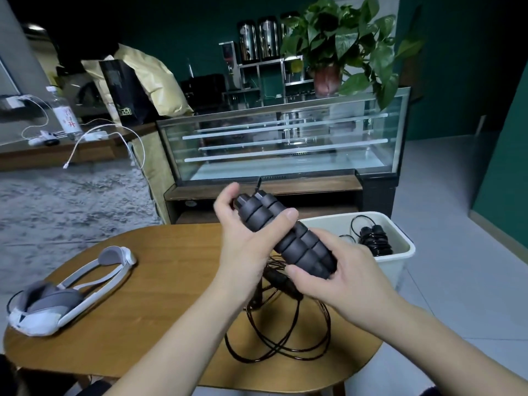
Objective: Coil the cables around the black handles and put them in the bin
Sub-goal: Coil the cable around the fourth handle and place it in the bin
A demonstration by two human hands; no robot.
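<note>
A person standing over a rounded wooden table (160, 295) holds a pair of black handles (288, 238) side by side above its far edge, the ribbed foam grips tilted from about ten o'clock down to four o'clock; the left hand (245, 238) wraps the upper end, its thumb laid across the grips and its fingers curled behind them; the right hand (340, 270) cups the lower end, its thumb and fingers closed around the foam. The thin black cable (274, 338) drops from beneath the hands and lies in loose, uncoiled loops on the tabletop at six o'clock from the handles, touching the wood; how it joins the handles is hidden by the hands. At three o'clock, just beside the table's right edge, stands a white bin (400, 252); inside it lies a coiled set (374, 238), its cable wound around its own handles, with a loop or two standing free. At nine o'clock on the table rests a white and grey headset (65, 292), well apart from the cable. Beyond the table, at twelve o'clock, sits a glass display case (285, 138) with a potted plant (343, 44) on top.
</note>
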